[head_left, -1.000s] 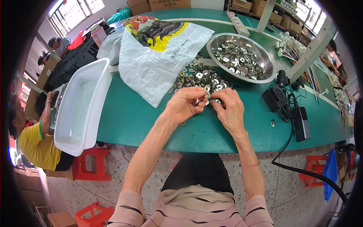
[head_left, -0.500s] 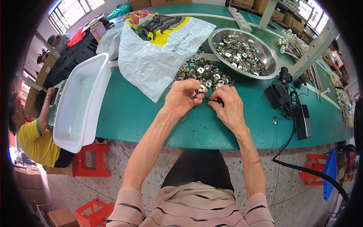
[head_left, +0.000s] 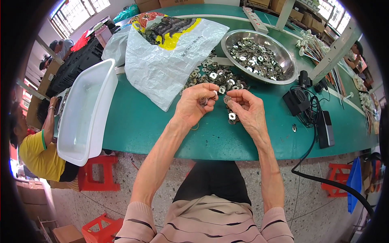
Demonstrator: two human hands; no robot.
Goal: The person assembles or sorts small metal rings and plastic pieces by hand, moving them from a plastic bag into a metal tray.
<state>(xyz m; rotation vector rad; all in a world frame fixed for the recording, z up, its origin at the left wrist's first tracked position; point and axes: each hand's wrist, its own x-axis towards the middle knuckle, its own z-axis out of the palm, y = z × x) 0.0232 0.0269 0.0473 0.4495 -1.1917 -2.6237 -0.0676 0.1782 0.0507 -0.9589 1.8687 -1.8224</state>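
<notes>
Just in front of a heap of small round metal pieces (head_left: 211, 73) on the green table, my left hand (head_left: 193, 103) is closed around a few metal pieces (head_left: 204, 101), partly hidden by its fingers. To its right, my right hand (head_left: 252, 111) pinches a small metal piece (head_left: 227, 99) between thumb and fingertips. Several more pieces (head_left: 232, 116) lie under and beside this hand, one of them shiny. Only a small gap separates the two hands' fingertips. Behind them stands a steel bowl (head_left: 292, 65) filled with similar pieces.
A white woven sack (head_left: 152, 73) lies left of the heap, beside a white plastic tub (head_left: 105, 103). Black adapters (head_left: 297, 102) and a cable are at the right. Someone in a yellow shirt (head_left: 38, 152) sits at the far left, near a red stool (head_left: 99, 174).
My right hand has lifted and turned slightly, its fingertips now raised with a metal piece. Pieces beneath it have come into view. My left hand has barely moved.
</notes>
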